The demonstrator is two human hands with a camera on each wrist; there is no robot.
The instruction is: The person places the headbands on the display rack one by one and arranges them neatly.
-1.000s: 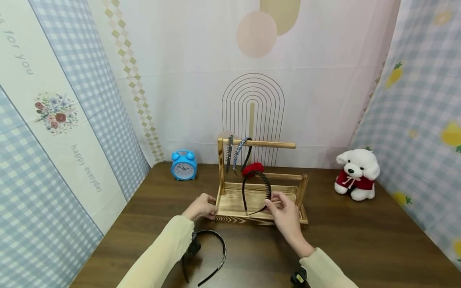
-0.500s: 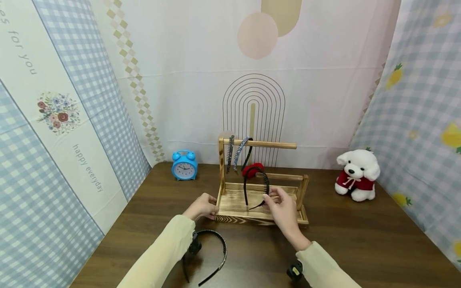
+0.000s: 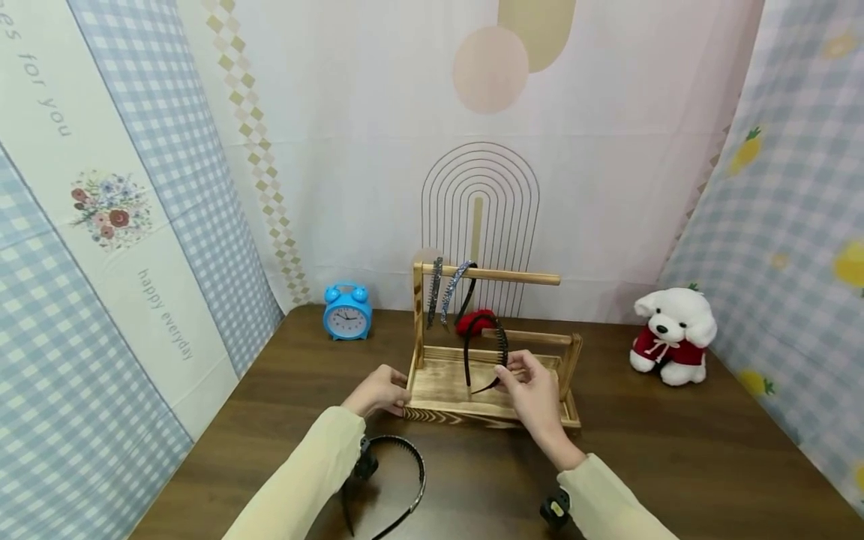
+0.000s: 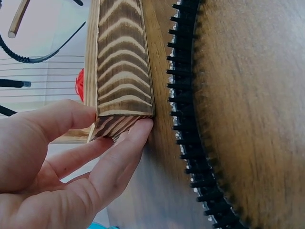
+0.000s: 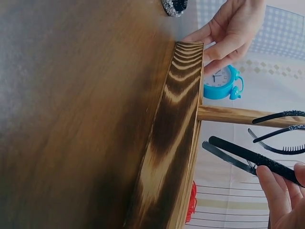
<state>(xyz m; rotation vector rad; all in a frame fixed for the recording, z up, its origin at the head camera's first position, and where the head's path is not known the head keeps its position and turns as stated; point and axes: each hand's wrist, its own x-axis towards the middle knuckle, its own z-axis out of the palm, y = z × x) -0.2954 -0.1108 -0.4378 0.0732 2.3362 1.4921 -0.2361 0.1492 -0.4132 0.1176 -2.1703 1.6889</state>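
Observation:
In the head view my left hand (image 3: 379,390) grips the front left corner of a wooden rack (image 3: 459,417). The left wrist view shows its thumb and fingers (image 4: 121,152) around that tray corner. My right hand (image 3: 536,390) pinches one leg of a black toothed headband (image 3: 467,358), held upright above the tray. Two headbands hang from the rack's upper bar: a dark grey one (image 3: 434,294) and a sparkly blue one (image 3: 454,289). A black headband with a glittery band (image 3: 423,476) lies on the table beside my left forearm, which partly covers it.
A red fluffy thing (image 3: 475,322) shows behind the held headband. The rack also has a lower bar (image 3: 533,337) toward the back. A blue alarm clock (image 3: 347,312) stands at the back left. At the back right sits a white plush dog (image 3: 675,336) in red.
The held headband has risen slightly and turned somewhat edge-on in my right hand. My left hand stays at the tray corner. The whole head view has shifted a little.

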